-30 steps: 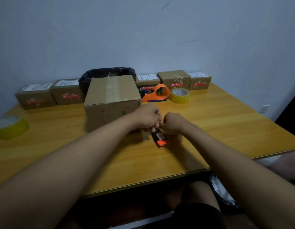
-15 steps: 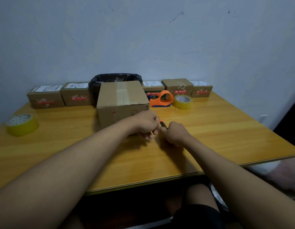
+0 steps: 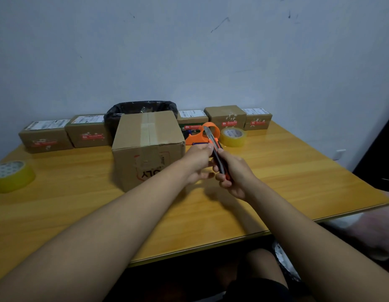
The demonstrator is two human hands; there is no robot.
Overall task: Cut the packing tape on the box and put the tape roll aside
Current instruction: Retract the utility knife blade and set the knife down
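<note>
My right hand (image 3: pixel 234 175) is gripping an orange-and-black utility knife (image 3: pixel 215 151), my left hand (image 3: pixel 198 163) pinching its top, at three o'clock of the taped brown cardboard box (image 3: pixel 148 147).

Scuffed pale blue wall (image 3: pixel 189 51) behind a wooden table (image 3: pixel 287 171).

This is looking like a small parcel-packing station in a plain room: a wooden table (image 3: pixel 276 184) is standing against a bare, scuffed wall (image 3: pixel 189 62), with small labelled parcels (image 3: pixel 45 136) sitting in a row along the back edge. Tape rolls (image 3: pixel 232 136) are lying on the table, an orange dispenser (image 3: pixel 200 138) is resting near a taped box (image 3: pixel 147 147), and a black-lined bin (image 3: pixel 141 107) is standing behind it
</note>
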